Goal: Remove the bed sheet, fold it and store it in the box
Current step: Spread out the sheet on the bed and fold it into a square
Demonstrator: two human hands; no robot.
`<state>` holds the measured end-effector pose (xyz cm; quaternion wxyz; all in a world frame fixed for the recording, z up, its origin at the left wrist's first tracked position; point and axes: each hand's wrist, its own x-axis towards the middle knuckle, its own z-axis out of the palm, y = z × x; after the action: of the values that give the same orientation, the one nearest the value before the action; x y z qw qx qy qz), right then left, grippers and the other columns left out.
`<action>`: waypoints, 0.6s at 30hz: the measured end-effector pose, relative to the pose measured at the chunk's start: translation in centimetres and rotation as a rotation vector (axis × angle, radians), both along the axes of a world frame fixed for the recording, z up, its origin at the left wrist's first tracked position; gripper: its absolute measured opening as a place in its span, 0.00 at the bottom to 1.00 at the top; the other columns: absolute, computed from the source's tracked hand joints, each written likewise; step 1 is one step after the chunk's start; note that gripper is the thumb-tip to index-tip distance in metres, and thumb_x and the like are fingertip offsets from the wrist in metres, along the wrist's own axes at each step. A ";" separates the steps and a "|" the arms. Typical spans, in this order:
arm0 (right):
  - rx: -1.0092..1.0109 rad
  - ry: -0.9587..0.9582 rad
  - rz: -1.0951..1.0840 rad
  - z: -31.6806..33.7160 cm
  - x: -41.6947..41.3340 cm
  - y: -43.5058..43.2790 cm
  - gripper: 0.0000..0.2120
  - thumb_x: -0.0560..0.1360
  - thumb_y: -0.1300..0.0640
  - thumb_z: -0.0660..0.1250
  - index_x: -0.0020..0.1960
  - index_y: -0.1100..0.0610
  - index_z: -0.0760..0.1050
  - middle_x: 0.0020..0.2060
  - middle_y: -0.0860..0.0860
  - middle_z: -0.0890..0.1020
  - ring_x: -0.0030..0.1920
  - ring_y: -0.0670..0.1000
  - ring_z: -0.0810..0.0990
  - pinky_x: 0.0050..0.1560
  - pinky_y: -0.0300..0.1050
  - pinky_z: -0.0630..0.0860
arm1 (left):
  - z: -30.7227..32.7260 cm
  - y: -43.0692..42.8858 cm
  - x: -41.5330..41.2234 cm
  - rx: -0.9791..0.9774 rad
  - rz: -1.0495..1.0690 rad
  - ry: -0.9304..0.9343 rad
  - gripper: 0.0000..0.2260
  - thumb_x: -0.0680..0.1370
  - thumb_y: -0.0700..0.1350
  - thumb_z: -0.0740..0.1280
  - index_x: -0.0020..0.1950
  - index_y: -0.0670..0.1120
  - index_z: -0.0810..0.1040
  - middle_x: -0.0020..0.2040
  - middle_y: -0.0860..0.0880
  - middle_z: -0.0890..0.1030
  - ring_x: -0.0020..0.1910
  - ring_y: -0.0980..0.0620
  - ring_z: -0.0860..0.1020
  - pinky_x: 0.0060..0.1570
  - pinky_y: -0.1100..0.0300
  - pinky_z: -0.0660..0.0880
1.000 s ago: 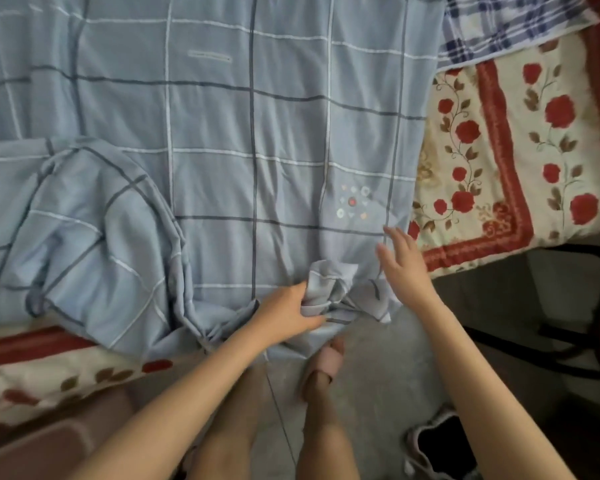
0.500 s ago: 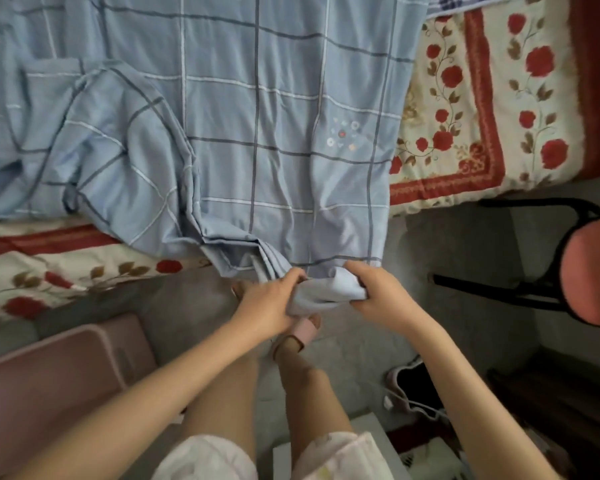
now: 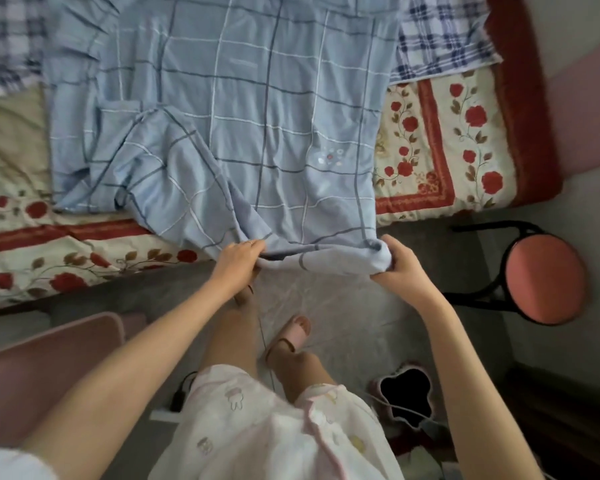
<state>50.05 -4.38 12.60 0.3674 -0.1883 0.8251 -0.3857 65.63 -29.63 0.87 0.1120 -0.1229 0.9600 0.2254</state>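
Head view: half a second ago the two hands met on one bunched corner of the bed sheet [image 3: 274, 133]; now they are drawn apart, and the sheet's near edge runs stretched between them over the floor [image 3: 343, 306]. A second ago the right hand was spread open and reaching for the cloth, while the left alone held the bunch. More of the bed shows now than before, and the sheet's near edge lies straighter.

Both arms reach forward and down from the bottom of the frame. The left hand [image 3: 241, 259] grips the sheet's edge with its fingers curled over the top of the fabric, knuckles up; a ring shows on one finger. The right hand [image 3: 400, 268] clamps a gathered wad at the sheet's corner, fingers wrapped over it and the thumb beneath. The two hands are at about the same height, just off the bed's near side.

The pale blue checked sheet lies mostly on the bed, spread over a floral blanket [image 3: 447, 140] with red roses; its left part is rumpled and folded over itself, and only the near edge hangs free in the hands. A blue plaid cloth [image 3: 440, 39] lies at the bed's far right.

A pink box [image 3: 49, 362] sits on the floor at lower left, near the bed; only its outside shows, so its contents cannot be told. A stool [image 3: 548, 275] with a round pink seat stands to the right.
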 end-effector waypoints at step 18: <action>0.367 0.001 0.270 1.1 2.6 2.9 0.19 0.69 0.58 0.70 0.58 0.47 0.73 0.47 0.44 0.77 0.52 0.53 0.70 0.57 0.46 0.65 | -2.9 0.4 1.8 0.019 -0.118 -0.114 0.10 0.70 0.41 0.68 0.50 0.48 0.77 0.54 0.50 0.77 0.59 0.49 0.72 0.53 0.55 0.63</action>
<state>52.67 -1.44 13.71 0.4433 -0.2274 0.8489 -0.1763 67.45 -29.18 -2.05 0.1806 -0.0776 0.9555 0.2201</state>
